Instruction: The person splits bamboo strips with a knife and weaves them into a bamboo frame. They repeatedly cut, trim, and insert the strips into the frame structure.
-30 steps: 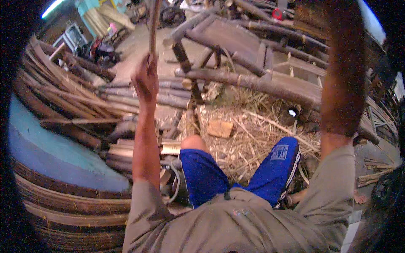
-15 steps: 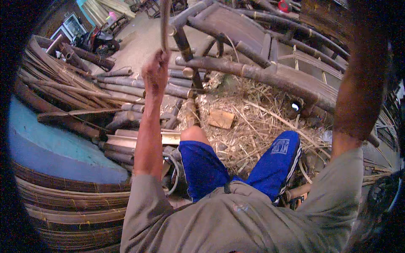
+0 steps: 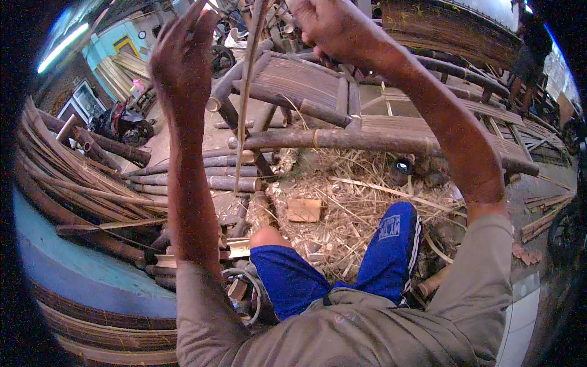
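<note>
Straw-littered workshop floor, stacked bamboo poles, both hands gripping thin bamboo strip

blue shorts, tan bamboo strip

A bamboo chair frame is seen at the far side. Straw litter is spread beneath it. Bamboo poles are stacked at the left.

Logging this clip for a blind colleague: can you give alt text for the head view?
Both hands are raised around a thin bamboo strip that hangs down: the left hand beside it, the right hand near its top. Below are the person's knees in blue shorts, straw litter and a bamboo chair frame.
</note>
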Demonstrator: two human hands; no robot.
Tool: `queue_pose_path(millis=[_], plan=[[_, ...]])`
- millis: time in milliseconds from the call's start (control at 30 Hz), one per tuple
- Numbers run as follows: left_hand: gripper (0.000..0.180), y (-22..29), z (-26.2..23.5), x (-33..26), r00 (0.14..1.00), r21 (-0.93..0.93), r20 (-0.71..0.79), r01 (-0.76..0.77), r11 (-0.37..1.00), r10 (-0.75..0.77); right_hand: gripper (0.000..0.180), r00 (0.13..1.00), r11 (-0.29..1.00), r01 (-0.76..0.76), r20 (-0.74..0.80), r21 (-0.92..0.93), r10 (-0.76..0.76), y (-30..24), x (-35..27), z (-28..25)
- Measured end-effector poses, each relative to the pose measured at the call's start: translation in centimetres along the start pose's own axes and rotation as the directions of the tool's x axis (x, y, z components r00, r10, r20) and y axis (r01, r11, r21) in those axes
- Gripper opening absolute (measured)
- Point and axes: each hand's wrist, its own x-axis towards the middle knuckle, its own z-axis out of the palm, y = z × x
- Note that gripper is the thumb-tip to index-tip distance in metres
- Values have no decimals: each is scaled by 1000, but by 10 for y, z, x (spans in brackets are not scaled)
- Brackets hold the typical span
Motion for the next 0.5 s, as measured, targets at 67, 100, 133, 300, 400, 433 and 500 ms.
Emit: queue_pose_path(millis=[67, 100, 133, 300, 400, 433, 500], plan=[[20, -20, 8, 32, 964, 201, 185, -229, 952, 193, 49, 999, 998, -4, 53, -58, 7, -17, -8, 0], [20, -26, 12, 44, 923, 271, 274, -344, 899, 270, 52, 993, 1000, 5, 115, 19, -8, -15, -7, 0], [22, -7, 16, 49, 958, 161, 227, -215, 963, 176, 52, 983, 990, -111, 157, 92, 96, -18, -10, -1], [31, 37, 35, 68, 977, 8, 214, 1, 1000, -2, 42, 980, 982, 189, 51, 27, -190, 26, 8, 13], [33, 29, 42, 69, 967, 90, 254, -51, 995, 27, 35, 989, 992, 128, 70, 5, -128, 33, -3, 18], [33, 30, 44, 68, 966, 125, 258, -69, 990, 35, 33, 995, 996, -43, 98, 84, 34, 23, -8, 16], [34, 41, 39, 69, 975, 79, 217, 31, 996, -48, 27, 937, 996, -85, 342, 16, 74, -1, -3, -3]])
